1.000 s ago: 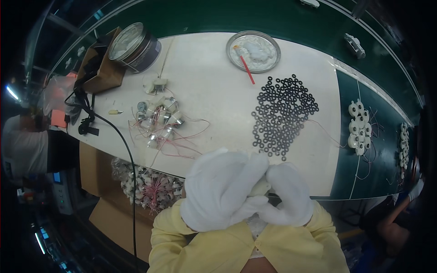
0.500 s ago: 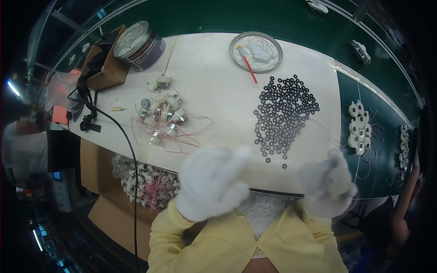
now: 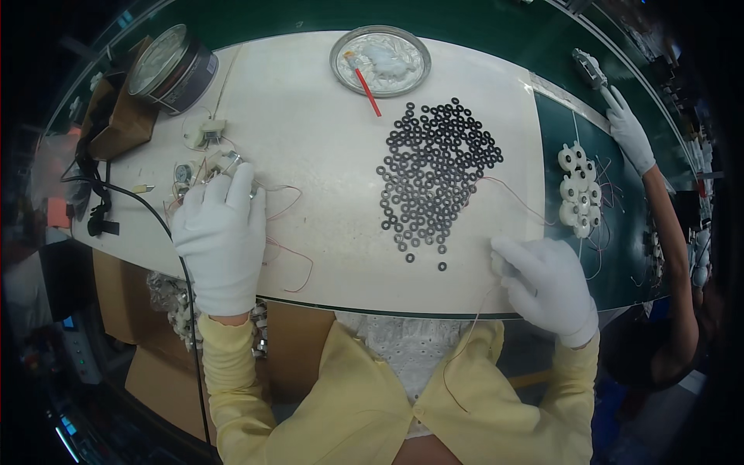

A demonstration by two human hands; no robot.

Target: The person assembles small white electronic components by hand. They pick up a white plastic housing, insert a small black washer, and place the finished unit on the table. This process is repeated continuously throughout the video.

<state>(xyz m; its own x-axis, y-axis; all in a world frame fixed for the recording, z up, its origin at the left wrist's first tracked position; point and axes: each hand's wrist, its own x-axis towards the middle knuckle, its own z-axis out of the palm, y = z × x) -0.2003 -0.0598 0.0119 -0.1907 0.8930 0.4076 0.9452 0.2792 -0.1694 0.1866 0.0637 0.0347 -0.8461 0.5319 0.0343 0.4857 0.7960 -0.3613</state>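
My left hand (image 3: 221,240), white-gloved, lies over a loose cluster of small wired motors (image 3: 231,160) on the left of the table. Its fingers are stretched out among them, and the fingertips partly cover the parts. Near the front edge on the right, my right hand (image 3: 546,287), also gloved, is curled closed. From its fingers a thin reddish wire (image 3: 467,341) hangs down over my yellow jacket; the part it belongs to is hidden in the hand. Many small black rings (image 3: 438,170) lie spread between my hands.
A round metal tray (image 3: 422,77) of white paste, with a red stick (image 3: 368,91), sits at the back. A tub (image 3: 174,77) and a cardboard box (image 3: 124,132) stand back left. Assembled white parts (image 3: 580,190) cluster on the right. A co-worker's gloved hand (image 3: 629,132) reaches in there.
My left hand has moved left and forward onto the motors. The right hand has turned and a wire now hangs from it. A co-worker's hand has come into view. The view has shifted.
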